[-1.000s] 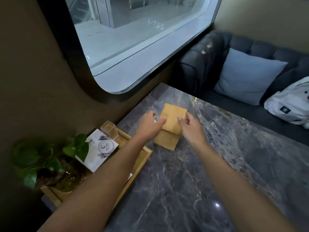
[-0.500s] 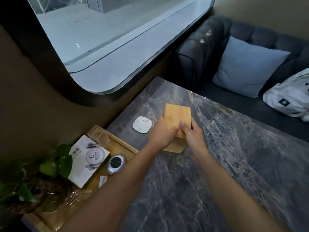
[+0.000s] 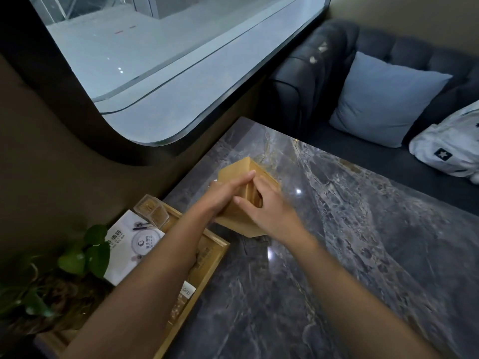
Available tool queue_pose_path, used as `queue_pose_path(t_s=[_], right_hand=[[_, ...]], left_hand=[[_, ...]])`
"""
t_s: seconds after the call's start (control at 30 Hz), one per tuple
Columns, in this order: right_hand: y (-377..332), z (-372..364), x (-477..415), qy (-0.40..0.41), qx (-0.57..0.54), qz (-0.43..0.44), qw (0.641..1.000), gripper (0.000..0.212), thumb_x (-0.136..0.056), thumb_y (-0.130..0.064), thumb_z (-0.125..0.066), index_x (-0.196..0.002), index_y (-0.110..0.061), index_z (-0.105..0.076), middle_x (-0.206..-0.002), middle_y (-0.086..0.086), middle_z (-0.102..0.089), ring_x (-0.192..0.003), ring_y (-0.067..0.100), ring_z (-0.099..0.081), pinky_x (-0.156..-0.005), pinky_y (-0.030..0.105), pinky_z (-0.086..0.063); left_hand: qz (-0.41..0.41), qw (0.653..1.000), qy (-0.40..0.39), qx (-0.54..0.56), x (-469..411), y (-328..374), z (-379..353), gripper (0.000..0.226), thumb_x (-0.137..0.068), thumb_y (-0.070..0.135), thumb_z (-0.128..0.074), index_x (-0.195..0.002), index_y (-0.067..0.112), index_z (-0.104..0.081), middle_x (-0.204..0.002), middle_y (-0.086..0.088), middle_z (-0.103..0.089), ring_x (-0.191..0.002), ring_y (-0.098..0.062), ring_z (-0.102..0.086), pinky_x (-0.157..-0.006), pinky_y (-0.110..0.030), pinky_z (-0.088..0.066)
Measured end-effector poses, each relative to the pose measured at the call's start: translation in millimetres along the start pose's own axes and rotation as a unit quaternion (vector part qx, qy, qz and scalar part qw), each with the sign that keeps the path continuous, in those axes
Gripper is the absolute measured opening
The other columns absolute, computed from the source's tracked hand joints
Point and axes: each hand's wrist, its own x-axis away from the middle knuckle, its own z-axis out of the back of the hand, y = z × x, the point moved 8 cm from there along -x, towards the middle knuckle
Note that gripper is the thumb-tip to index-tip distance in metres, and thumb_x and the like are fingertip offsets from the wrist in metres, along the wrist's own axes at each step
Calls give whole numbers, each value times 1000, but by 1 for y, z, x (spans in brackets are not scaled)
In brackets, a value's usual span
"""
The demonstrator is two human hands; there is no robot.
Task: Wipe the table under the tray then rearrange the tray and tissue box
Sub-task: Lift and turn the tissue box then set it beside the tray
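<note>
Marble table (image 3: 337,255) — both hands (image 3: 269,213) apparently clamp the tissue box (image 3: 241,177) beside the tray's (image 3: 215,257) edge.

Large curved-corner window (image 3: 166,60) along far-left wall. Dark grey tufted sofa (image 3: 324,81) at far end of room. Pale blue cushion (image 3: 383,99) leaning against sofa back. White bag (image 3: 448,149) with black star patch on sofa seat, right of cushion. Green leafy plant (image 3: 85,255) at lower left. White printed card (image 3: 134,247) beside plant. Small clear container (image 3: 151,212) touching card's far edge.
</note>
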Motion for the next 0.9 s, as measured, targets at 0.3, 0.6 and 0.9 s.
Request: queue_pose_path(t_s=[0.3, 0.6, 0.9], right_hand=[[46, 20, 2, 131, -169, -118, 970, 33, -87, -31, -57, -118, -17, -57, -117, -3, -53, -112, 15, -49, -92, 29, -40], [92, -17, 7, 29, -373, -233, 898, 39, -89, -29, -56, -128, -21, -51, -124, 2, -59, -110, 18, -55, -98, 43, -45], [88, -18, 2, 81, -289, -228, 926, 47, -80, -35, -66, -124, -24, -51, -115, 2, -63, -106, 22, -59, -94, 48, -49]], left_hand=[[47, 996, 49, 61, -13, -25, 19, 83, -63, 50, -70, -129, 16, -34, -122, -13, -52, -101, -26, -54, -72, -37, -45], [73, 987, -19, 140, -29, -37, 4, 32, -72, 37, -62, -93, 13, -66, -81, -7, -66, -76, -22, -59, -67, -31, -44], [38, 994, -27, 101, -39, -33, 11, 33, -91, 29, -48, -120, 16, -55, -110, -9, -64, -99, -25, -60, -86, -38, -47]])
